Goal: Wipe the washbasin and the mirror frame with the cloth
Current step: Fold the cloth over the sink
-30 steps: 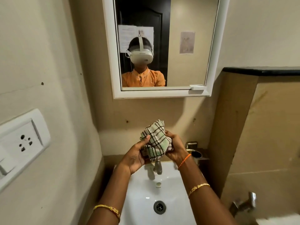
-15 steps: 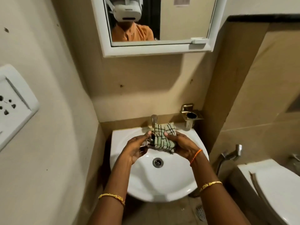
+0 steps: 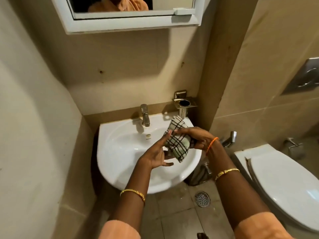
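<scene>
A bunched green-and-white checked cloth (image 3: pixel 178 142) hangs over the right half of the white washbasin (image 3: pixel 120 149). My right hand (image 3: pixel 198 138) grips it from the right, fingers curled over the top. My left hand (image 3: pixel 158 154) is beside it on the left, fingers spread, fingertips touching the cloth's edge. The white mirror frame (image 3: pixel 131 25) is on the wall above the basin, only its lower part in view.
A steel tap (image 3: pixel 145 115) stands at the basin's back. A metal tumbler holder (image 3: pixel 183 105) is fixed to the wall at the right. A toilet (image 3: pixel 283 187) sits to the right, a floor drain (image 3: pixel 202 199) lies below, and a wall tap (image 3: pixel 229 139) is behind my right wrist.
My head has tilted down, so the mirror has slid up out of view. Both hands brought the cloth down from chest height to over the basin's right side. The left hand has opened.
</scene>
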